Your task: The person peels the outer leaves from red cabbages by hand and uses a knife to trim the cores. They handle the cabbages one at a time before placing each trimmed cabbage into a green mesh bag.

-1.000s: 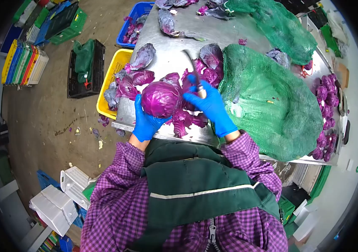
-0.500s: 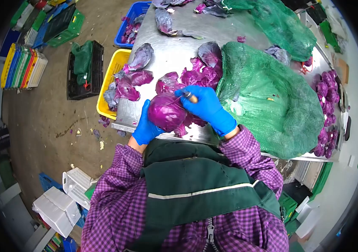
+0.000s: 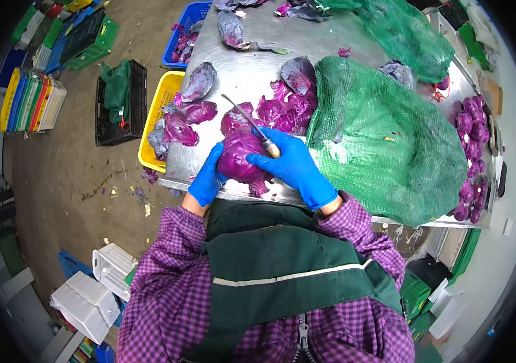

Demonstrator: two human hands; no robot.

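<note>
Left hand [image 3: 208, 176] cupping red cabbage [image 3: 243, 156] at table [image 3: 233, 78] near edge; right hand [image 3: 294, 166] on cabbage too, gripping knife [image 3: 270, 146], blade up-left; green mesh bag [image 3: 385, 145] just beside

cabbage [image 3: 241, 160]: round, purple, glossy, white-veined; held near table's [image 3: 236, 66] front edge, left hand [image 3: 207, 179] cupping its left side, right hand's [image 3: 294, 169] fingers touching its right | knife [image 3: 272, 149]: thin dark blade, pale handle in right hand; tilted, tip pointing up-left beyond cabbage, over loose leaves [image 3: 233, 120]
</note>
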